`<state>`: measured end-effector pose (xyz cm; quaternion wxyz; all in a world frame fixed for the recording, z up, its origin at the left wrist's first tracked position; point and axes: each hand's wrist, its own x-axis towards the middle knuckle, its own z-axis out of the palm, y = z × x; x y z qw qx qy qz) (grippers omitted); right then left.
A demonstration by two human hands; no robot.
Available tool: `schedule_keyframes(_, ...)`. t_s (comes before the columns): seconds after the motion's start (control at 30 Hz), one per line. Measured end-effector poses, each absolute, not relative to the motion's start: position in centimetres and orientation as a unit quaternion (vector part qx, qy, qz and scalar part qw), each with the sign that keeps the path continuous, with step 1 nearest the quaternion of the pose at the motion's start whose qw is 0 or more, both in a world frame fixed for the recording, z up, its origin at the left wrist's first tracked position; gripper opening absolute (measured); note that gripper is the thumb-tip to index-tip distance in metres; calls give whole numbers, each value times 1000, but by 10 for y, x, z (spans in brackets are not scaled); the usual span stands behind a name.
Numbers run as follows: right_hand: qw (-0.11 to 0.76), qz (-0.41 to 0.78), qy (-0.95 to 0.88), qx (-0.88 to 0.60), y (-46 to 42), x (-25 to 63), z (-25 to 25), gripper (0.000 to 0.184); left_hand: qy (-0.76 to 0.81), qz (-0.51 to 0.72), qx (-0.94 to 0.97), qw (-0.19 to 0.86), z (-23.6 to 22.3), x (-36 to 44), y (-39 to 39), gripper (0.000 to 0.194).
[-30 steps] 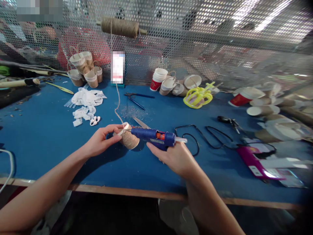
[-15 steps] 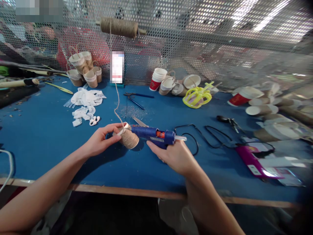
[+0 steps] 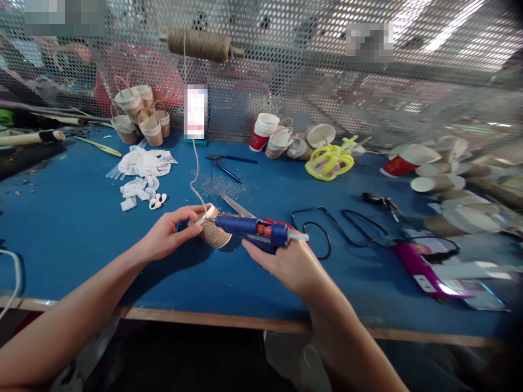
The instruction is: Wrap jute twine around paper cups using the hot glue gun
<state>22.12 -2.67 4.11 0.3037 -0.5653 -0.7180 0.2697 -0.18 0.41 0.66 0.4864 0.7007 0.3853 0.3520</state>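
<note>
My left hand (image 3: 174, 233) is closed on the rim of a paper cup (image 3: 217, 235) wrapped in brown twine, which lies tilted just above the table. A strand of twine (image 3: 196, 171) runs from the cup up to a twine spool (image 3: 199, 45) on a rod. My right hand (image 3: 288, 264) grips a blue glue gun (image 3: 253, 228), a clear glue stick poking from its back. The gun's nozzle is at the twine near the cup's rim; whether it touches is hard to tell. Behind the gun lie scissors (image 3: 237, 206), partly hidden.
Blue pliers (image 3: 229, 162) and white lace (image 3: 145, 162) lie on the blue table (image 3: 81, 218). Small twine-covered baskets (image 3: 141, 117) stand at the back left. Cups (image 3: 265, 132) and a yellow woven piece (image 3: 330, 162) sit further right. A black cord (image 3: 322, 218) reaches a purple power strip (image 3: 425, 272).
My right hand has shifted the glue gun slightly left and down along the cup, uncovering more of the scissors. My left hand and the cup have stayed nearly still.
</note>
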Motion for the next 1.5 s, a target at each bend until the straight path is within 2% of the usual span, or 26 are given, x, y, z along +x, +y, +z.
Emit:
schedule_keyframes(0.13, 303, 279, -704, -578, -22, 223, 43, 18, 378, 352, 699, 495, 8, -1, 4, 11)
schedule_keyframes(0.33, 293, 278, -710, -578, -12, 228, 41, 14, 378, 354, 700, 492, 6, 0, 3, 12)
schedule_keyframes(0.67, 298, 295, -698, -580, -24, 221, 45, 20, 383, 355, 701, 486, 6, -1, 4, 11)
schedule_keyframes(0.93, 290, 255, -733, -560, -26, 219, 39, 15, 391, 356, 701, 478, 8, 0, 5, 13)
schedule_keyframes(1.3, 301, 289, -705, -573, -20, 224, 45, 16, 380, 354, 702, 488, 7, -1, 4, 11)
schedule_keyframes(1.5, 298, 265, -717, -572, -10, 229, 36, 17, 382, 354, 700, 489, 7, 0, 4, 14)
